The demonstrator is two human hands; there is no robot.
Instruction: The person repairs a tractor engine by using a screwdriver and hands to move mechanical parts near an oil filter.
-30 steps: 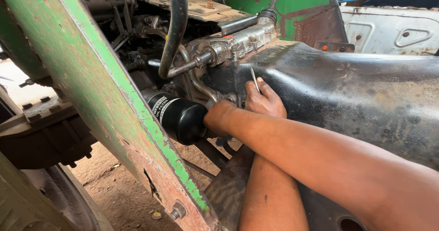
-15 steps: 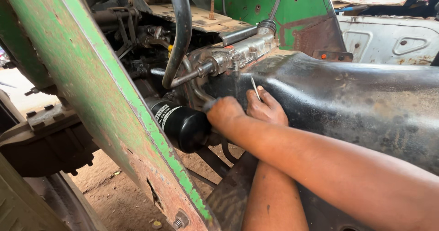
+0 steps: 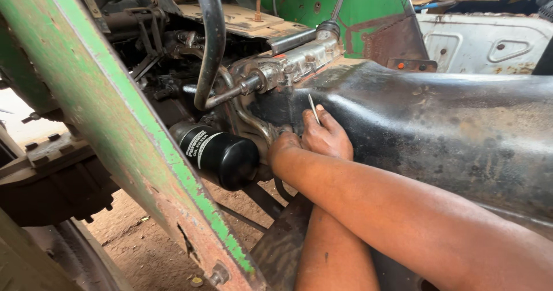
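Left hand (image 3: 327, 136) pinches thin metal rod (image 3: 313, 109) beside black oil filter (image 3: 222, 155).

We take the black cylindrical oil filter (image 3: 219, 155) as our landmark. Left of it, the worn green painted steel beam (image 3: 124, 129) slants down and walls off that side. Above it, the curved black rubber hose (image 3: 212, 37) and the thin bent metal pipe (image 3: 245, 115) cross the gap, leaving only narrow slots. Right of it, the big black grimy metal housing (image 3: 438, 129) blocks passage; our hands (image 3: 325, 138) fill the pocket between filter and housing, arms crossed there. Below the filter we see open room down to the bare dirt floor (image 3: 132, 233), crossed by a dark thin rod (image 3: 242, 216).
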